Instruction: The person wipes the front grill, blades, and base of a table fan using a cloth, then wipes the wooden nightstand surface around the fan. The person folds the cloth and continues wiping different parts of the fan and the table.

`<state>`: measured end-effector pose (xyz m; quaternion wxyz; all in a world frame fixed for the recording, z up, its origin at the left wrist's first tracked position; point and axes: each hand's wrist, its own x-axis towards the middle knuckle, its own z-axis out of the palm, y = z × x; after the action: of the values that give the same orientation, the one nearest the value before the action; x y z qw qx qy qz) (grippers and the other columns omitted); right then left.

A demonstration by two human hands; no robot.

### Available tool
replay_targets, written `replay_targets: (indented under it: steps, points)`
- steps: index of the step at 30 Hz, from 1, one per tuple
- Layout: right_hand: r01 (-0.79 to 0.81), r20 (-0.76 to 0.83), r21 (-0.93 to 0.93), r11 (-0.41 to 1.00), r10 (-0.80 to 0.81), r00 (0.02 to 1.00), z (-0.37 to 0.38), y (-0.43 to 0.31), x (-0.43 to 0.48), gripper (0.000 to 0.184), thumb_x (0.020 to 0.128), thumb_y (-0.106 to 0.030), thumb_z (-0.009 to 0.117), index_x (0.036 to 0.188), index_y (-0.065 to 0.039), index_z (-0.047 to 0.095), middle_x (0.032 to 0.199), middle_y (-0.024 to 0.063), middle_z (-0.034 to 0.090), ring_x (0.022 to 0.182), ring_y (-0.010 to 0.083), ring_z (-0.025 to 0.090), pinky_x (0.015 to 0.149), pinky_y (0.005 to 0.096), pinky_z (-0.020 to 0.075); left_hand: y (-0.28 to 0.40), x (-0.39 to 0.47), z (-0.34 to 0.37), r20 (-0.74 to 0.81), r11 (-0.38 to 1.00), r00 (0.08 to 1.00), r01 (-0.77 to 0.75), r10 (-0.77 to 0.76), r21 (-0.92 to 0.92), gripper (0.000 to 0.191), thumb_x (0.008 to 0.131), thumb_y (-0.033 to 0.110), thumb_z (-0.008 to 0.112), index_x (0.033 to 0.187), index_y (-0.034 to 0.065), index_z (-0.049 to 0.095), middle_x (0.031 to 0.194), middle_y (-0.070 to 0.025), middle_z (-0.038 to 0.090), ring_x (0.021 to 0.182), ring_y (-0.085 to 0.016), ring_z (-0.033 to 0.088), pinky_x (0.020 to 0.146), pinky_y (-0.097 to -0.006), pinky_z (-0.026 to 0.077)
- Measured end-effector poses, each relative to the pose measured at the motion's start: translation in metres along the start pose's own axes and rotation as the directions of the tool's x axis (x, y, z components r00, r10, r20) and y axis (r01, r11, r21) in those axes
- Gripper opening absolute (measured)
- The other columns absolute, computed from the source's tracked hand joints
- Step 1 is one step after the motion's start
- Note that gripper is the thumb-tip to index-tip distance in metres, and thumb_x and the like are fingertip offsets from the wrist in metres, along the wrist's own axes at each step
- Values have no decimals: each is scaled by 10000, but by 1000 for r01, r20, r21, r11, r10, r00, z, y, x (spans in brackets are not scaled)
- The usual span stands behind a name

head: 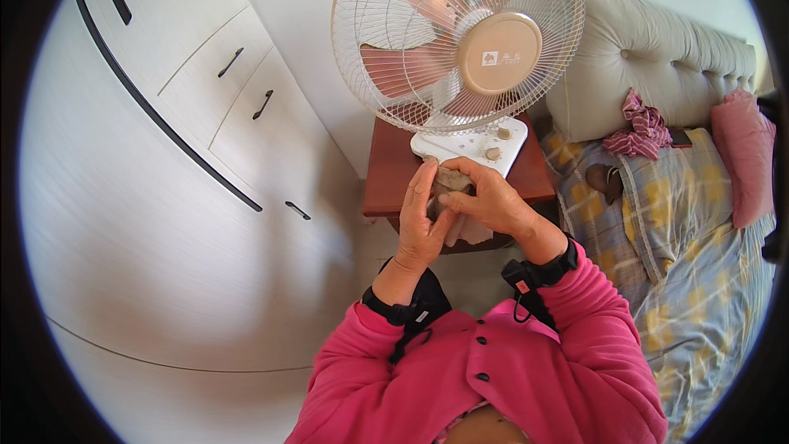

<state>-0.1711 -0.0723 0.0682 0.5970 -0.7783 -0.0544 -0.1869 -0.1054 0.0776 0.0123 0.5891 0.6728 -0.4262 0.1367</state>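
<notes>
My left hand [422, 216] and my right hand [493, 200] meet before me, gripping a crumpled grey-brown cloth [453, 180] between their fingers. Part of the cloth is hidden by the fingers. A paler piece of fabric [471, 231] hangs below the hands; whether it is the same cloth I cannot tell. Just beyond the hands lies the white base [459, 143] of an electric fan, with two knobs on it. Above it stands the fan's round wire guard, with a beige centre cap [500, 53] and pinkish blades [404, 68] behind the wires.
The fan stands on a reddish-brown wooden nightstand [388, 188]. White cabinets [185, 228] with black handles rise at the left. At the right is a bed with a padded headboard [666, 55], plaid bedding [672, 197], a pink pillow [743, 157] and a striped cloth [644, 126].
</notes>
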Motion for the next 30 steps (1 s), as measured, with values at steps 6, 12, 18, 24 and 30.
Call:
replay_targets:
  steps: [6,12,18,24,30]
  points:
    - [91,119,63,994,-98,988,-20,-8,-5,253,872,7,613,1118,-6,674,949,97,702,909,172,655,844,302,522,6,7,-8,123,999,992,30,-25,-37,716,895,212,729,1498,8,402,1487,-177,458,1356,-328,458,1123,-404,374]
    - [475,283,-384,792,-389,877,-47,-15,5,157,825,-1,629,966,-58,667,876,110,695,820,318,685,721,397,544,8,17,-20,438,904,866,364,-240,-223,432,941,159,689,1329,16,563,1127,-87,656,1001,-138,589,903,-287,481]
    - [41,-155,-507,861,-138,978,-21,1,8,266,809,-119,718,1059,-87,632,887,132,685,831,379,669,705,447,527,4,13,5,-13,956,960,277,-280,-95,182,940,35,639,1119,1,630,876,-12,649,802,-66,551,723,-239,483]
    - [143,-268,-603,785,-368,890,1,18,9,162,817,-139,725,917,-77,614,855,134,639,754,396,640,654,453,518,1,21,7,-154,965,953,253,-260,-63,155,937,17,640,1090,0,624,872,-23,659,823,-59,566,717,-241,492]
    - [91,-257,-694,714,-364,895,-4,21,14,124,852,-128,687,916,-79,593,863,130,628,794,393,636,660,480,511,2,4,20,95,885,940,341,-329,-317,277,967,40,636,1233,-25,592,1058,-52,660,897,-72,594,762,-238,523]
